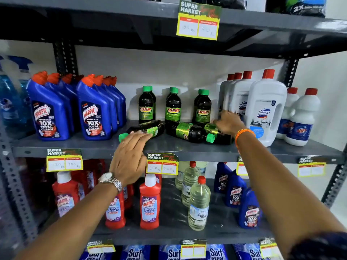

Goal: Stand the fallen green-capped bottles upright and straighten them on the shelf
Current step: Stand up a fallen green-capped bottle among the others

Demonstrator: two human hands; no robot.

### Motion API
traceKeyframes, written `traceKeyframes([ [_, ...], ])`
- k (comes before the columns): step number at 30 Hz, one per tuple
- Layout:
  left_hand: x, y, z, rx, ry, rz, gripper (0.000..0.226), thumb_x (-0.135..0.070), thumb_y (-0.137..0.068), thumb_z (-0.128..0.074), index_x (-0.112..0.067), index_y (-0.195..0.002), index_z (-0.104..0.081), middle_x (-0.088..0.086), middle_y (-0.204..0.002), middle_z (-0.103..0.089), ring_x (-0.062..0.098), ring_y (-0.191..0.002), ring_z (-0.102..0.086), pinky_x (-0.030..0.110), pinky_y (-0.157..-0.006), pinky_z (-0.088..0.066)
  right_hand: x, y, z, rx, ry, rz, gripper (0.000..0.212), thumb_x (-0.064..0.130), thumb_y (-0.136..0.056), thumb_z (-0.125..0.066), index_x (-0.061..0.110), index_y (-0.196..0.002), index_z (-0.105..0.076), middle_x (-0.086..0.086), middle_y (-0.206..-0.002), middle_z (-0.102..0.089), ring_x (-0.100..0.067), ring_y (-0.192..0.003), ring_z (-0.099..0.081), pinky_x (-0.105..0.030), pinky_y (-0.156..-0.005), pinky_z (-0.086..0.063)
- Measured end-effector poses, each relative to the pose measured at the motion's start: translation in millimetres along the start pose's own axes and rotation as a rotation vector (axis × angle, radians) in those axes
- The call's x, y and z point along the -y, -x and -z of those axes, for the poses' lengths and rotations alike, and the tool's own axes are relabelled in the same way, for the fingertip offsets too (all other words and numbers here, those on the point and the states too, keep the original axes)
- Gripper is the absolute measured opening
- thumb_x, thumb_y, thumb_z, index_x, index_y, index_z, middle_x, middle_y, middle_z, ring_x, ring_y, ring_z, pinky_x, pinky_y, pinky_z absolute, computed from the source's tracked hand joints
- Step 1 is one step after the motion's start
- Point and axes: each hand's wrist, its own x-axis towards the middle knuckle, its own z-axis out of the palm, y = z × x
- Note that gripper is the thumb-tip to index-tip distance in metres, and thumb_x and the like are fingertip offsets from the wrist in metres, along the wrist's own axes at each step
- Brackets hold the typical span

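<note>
Head view is showing the left hand (129,158) lying flat and open on a fallen bottle (144,129) near the shelf's (187,149) front edge. Right hand (228,121) is curling over another fallen bottle (216,129), likely readying to stand it up; its grip I cannot tell.

The person's arms are bare to above the elbow. A silver metal link-band wristwatch (110,182) circles the left wrist, and a thin ring (125,142) sits on one finger. An orange braided thread band (244,133) wraps the right wrist.
</note>
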Motion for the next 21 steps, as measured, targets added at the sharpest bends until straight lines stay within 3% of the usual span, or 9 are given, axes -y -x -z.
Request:
traceKeyframes([
  [4, 9.1, 20.4, -11.2, 0.111, -0.061, -0.013, 0.064, -0.018, -0.077, -0.042, -0.009, -0.139, -0.055, 0.011, -0.136, -0.063, 0.026, -0.128, -0.054, 0.029, -0.122, -0.016, 2.5, 1.6, -1.2, 0.294, 0.000, -0.105, 0.076, 0.056, -0.094, -0.055, 0.002, -0.145, -0.044, -0.022, -0.151, -0.049, -0.040, -0.135, -0.050, -0.039, -0.102, -0.042],
  [8, 14.9, 24.2, -19.3, 0.120, -0.066, 0.024, 0.066, -0.018, -0.077, -0.042, -0.013, -0.143, -0.051, 0.007, -0.141, -0.059, 0.022, -0.130, -0.049, 0.030, -0.121, -0.013, 10.8, 2.4, -2.0, 0.353, 0.032, -0.089, 0.066, 0.053, -0.094, -0.054, 0.007, -0.141, -0.052, -0.018, -0.148, -0.053, -0.036, -0.130, -0.053, -0.036, -0.098, -0.041],
  [11, 13.6, 23.2, -21.8, 0.092, -0.054, 0.034, 0.064, -0.016, -0.076, -0.044, -0.011, -0.139, -0.053, 0.008, -0.139, -0.061, 0.022, -0.128, -0.048, 0.025, -0.121, -0.007, 12.8, 4.2, -3.5, 0.319, 0.019, -0.102, 0.062, 0.052, -0.094, -0.055, 0.004, -0.134, -0.056, -0.020, -0.142, -0.057, -0.038, -0.127, -0.055, -0.040, -0.103, -0.044],
  [14, 13.8, 22.6, -25.6, 0.064, -0.067, 0.015, 0.064, -0.015, -0.074, -0.046, -0.010, -0.137, -0.055, 0.008, -0.137, -0.061, 0.023, -0.125, -0.049, 0.025, -0.120, -0.010, 12.3, 11.5, -9.2, 0.155, -0.006, -0.130, 0.059, 0.060, -0.089, -0.054, 0.008, -0.117, -0.061, -0.013, -0.116, -0.061, -0.037, -0.112, -0.059, -0.043, -0.099, -0.048],
  [17, 15.4, 23.8, -30.2, 0.058, -0.080, 0.016, 0.063, -0.016, -0.075, -0.044, -0.011, -0.138, -0.054, 0.007, -0.137, -0.060, 0.025, -0.125, -0.052, 0.036, -0.118, -0.021, 10.2, 9.2, -20.8, -0.006, -0.477, -0.200, 0.054, 0.056, -0.089, -0.058, 0.006, -0.109, -0.058, -0.012, -0.109, -0.065, -0.032, -0.102, -0.060, -0.041, -0.093, -0.050],
  [19, 16.7, 24.1, -33.1, 0.051, -0.080, 0.010, 0.065, -0.015, -0.074, -0.046, -0.011, -0.138, -0.054, 0.006, -0.138, -0.060, 0.026, -0.125, -0.051, 0.039, -0.117, -0.024, 10.7, 11.5, -27.2, -0.034, -0.860, -0.216, 0.043, 0.047, -0.092, -0.062, 0.009, -0.110, -0.056, -0.009, -0.109, -0.070, -0.023, -0.096, -0.065, -0.039, -0.094, -0.050],
  [21, 18.0, 24.5, -35.5, 0.052, -0.092, 0.009, 0.067, -0.013, -0.073, -0.048, -0.012, -0.139, -0.053, 0.005, -0.139, -0.059, 0.026, -0.126, -0.051, 0.040, -0.118, -0.025, 9.7, 16.5, -33.0, -0.019, -1.059, -0.229, 0.036, 0.041, -0.097, -0.062, 0.013, -0.119, -0.052, 0.001, -0.109, -0.066, -0.012, -0.095, -0.060, -0.034, -0.095, -0.044],
])
